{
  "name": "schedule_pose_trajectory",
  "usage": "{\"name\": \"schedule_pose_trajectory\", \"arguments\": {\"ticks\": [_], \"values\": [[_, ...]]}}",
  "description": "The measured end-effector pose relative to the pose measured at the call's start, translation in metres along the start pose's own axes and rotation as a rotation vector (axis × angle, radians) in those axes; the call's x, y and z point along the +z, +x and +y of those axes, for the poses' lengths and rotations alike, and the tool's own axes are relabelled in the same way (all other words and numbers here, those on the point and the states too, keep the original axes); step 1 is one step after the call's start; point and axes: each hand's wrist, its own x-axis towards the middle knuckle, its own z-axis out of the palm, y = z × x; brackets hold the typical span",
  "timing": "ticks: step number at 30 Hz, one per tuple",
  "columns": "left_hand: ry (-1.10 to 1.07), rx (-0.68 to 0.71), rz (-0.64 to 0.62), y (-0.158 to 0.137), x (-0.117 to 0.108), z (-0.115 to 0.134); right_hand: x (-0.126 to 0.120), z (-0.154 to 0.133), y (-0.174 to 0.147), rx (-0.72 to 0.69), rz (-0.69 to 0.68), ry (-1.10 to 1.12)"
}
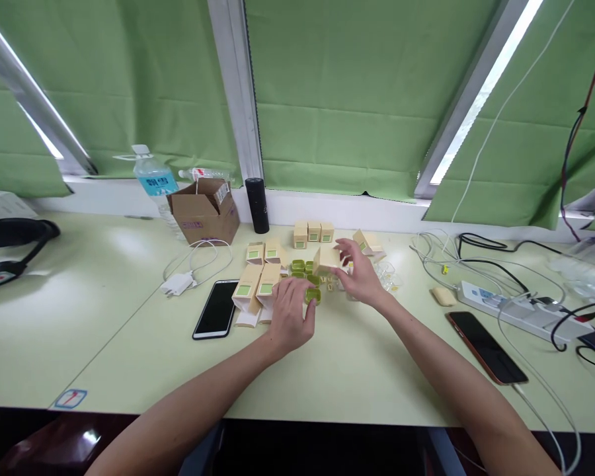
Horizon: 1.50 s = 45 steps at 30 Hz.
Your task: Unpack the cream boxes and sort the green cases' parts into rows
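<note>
My right hand (361,274) grips a small cream carton (325,260) between thumb and fingers, tilted a little above the table. Below and left of it sit several small green tubs (313,295). My left hand (292,314) hovers at the near side of these tubs, its fingers stretched forward and its thumb apart, with nothing visible in it. Left of that hand stand tall cream cartons with green labels (248,288), their bottom flaps spread. Tiny yellowish pieces (328,283) lie between my hands. Clear plastic pieces (387,276) lie beyond my right hand.
Three small cartons (314,233) stand at the back, and a tilted carton (368,244) lies right of them. Around are a white-edged phone (216,309), a charger (177,283), a brown box (203,215), a black cylinder (256,206), another phone (486,347) and a power strip (515,311) with cables.
</note>
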Motion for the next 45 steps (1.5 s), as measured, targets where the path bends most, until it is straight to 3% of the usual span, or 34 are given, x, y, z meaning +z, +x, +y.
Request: {"name": "schedule_pose_trajectory", "arguments": {"ticks": [2, 5, 9, 12, 17, 23, 29, 45], "values": [[-0.095, -0.032, -0.009, -0.002, 0.001, 0.001, -0.011, -0.004, -0.03, -0.002, -0.061, 0.16], [-0.343, -0.081, -0.175, -0.006, 0.002, 0.001, -0.016, -0.005, -0.061, -0.031, -0.13, 0.354], [-0.772, -0.162, -0.471, -0.01, 0.001, -0.001, -0.011, -0.005, -0.074, -0.07, -0.23, 0.507], [-0.888, -0.221, -0.537, -0.01, 0.0, 0.0, -0.01, -0.008, -0.073, -0.066, -0.275, 0.547], [-0.726, -0.289, -0.426, -0.009, 0.001, 0.004, -0.014, -0.016, -0.07, -0.052, -0.229, 0.521], [-0.376, -0.095, -0.207, -0.008, 0.0, 0.006, -0.008, -0.023, -0.076, 0.046, -0.152, 0.454], [-0.196, 0.142, -0.2, -0.013, 0.0, 0.005, 0.01, -0.023, -0.088, 0.064, -0.167, 0.374], [-0.026, 0.267, -0.281, -0.013, 0.001, 0.008, 0.017, -0.021, -0.093, 0.1, -0.178, 0.38]]}}
